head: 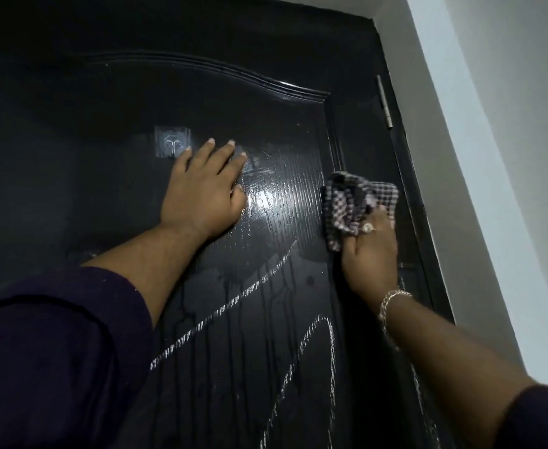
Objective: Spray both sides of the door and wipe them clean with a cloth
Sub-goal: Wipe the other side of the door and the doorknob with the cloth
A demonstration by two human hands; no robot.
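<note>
The black door (110, 76) fills most of the frame, its wood grain shining wet at the centre, with drip lines and pale streaks running down toward the lower middle. The left hand (203, 189) lies flat against the panel at the centre, fingers straight and a little spread, holding nothing. Just above its fingertips, a clear stick-on hook (172, 141) sits on the door. The right hand (371, 254), right of centre, grips a bunched checked cloth (353, 202) and presses it against the door near the raised panel edge. A ring and a chain bracelet (389, 306) show on that hand and wrist. A hinge (384, 103) is at the upper right, beside a pale wall (493, 157).
</note>
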